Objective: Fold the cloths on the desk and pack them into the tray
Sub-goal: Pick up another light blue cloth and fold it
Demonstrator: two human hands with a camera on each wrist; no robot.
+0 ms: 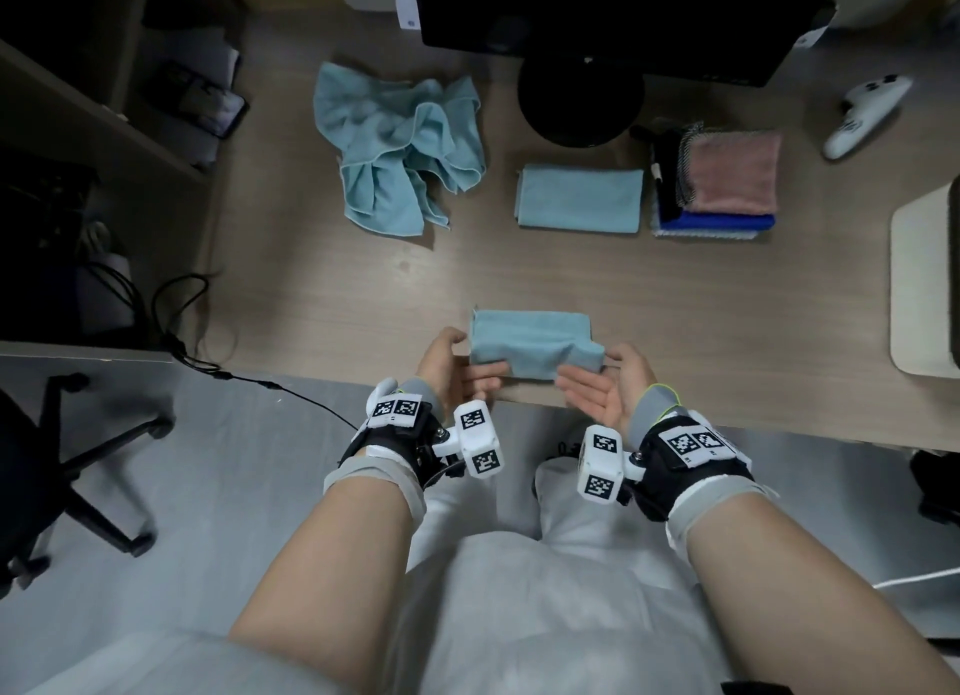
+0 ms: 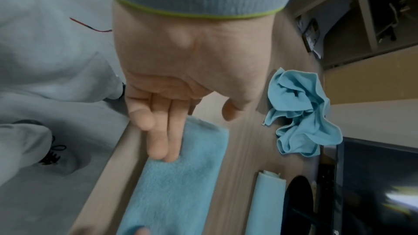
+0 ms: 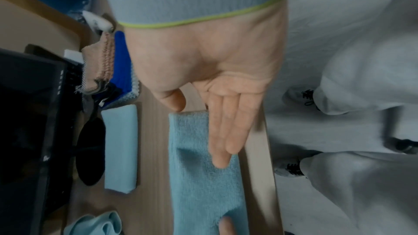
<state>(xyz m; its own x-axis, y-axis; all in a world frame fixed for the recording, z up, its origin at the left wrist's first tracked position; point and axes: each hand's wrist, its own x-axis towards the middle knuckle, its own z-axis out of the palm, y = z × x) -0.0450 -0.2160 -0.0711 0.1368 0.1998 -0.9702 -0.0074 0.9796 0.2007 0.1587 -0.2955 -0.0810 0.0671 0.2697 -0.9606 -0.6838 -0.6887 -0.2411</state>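
Your forearms: they reach forward from the bottom of the head view, each wrist wearing a black strap with white marker blocks.
Your left hand [image 1: 451, 367]: palm turned inward at the left end of the folded cloth, fingers [image 2: 168, 137] straight and together under its near edge, thumb above the end; you cannot tell whether the thumb presses down.
Your right hand [image 1: 609, 382]: palm up at the right end, fingers [image 3: 222, 135] straight and together against the cloth's near side, thumb touching the end edge.
Folded cloth [image 1: 532, 342]: light blue, a short rectangle lying at the near edge of the desk [image 1: 675, 305] between your hands, its right end slightly rumpled.
Second folded cloth [image 1: 579, 198]: light blue, flat on the desk farther back, just beside the stack.
Crumpled cloth [image 1: 400, 149]: light blue, heaped loosely at the back left, well apart from your hands.
Stack [image 1: 719, 185]: a pink cloth on top of blue ones at the back right; whatever holds them is hidden.
Monitor stand [image 1: 581, 102]: black round base behind the second folded cloth.
Controller [image 1: 865, 112]: white, far right of the desk.
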